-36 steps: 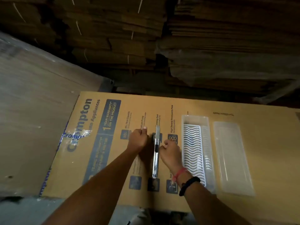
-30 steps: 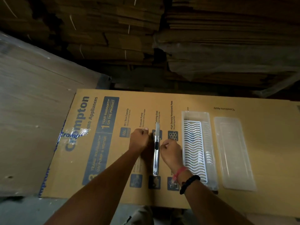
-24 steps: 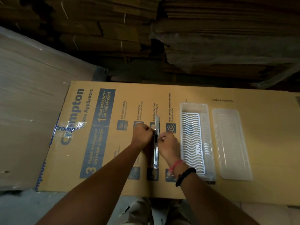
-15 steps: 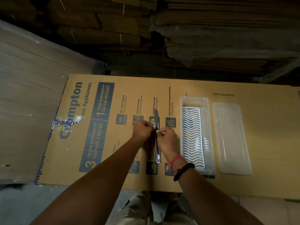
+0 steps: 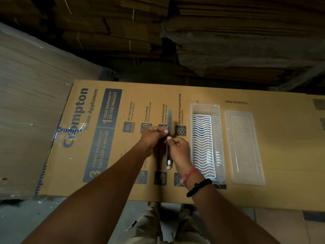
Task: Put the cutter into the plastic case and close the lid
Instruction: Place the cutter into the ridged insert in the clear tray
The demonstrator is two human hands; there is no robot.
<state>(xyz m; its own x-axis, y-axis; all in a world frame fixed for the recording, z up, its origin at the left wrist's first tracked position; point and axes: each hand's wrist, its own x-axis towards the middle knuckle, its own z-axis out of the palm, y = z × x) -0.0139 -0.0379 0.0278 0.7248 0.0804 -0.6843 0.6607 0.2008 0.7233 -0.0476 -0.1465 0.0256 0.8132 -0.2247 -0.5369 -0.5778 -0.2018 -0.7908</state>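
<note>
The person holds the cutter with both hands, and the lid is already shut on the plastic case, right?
Not quite. In the head view both hands, left hand and right hand, do hold the cutter, but the lid is not on the plastic case. It lies flat on the cardboard box, to the right of the open case.
</note>
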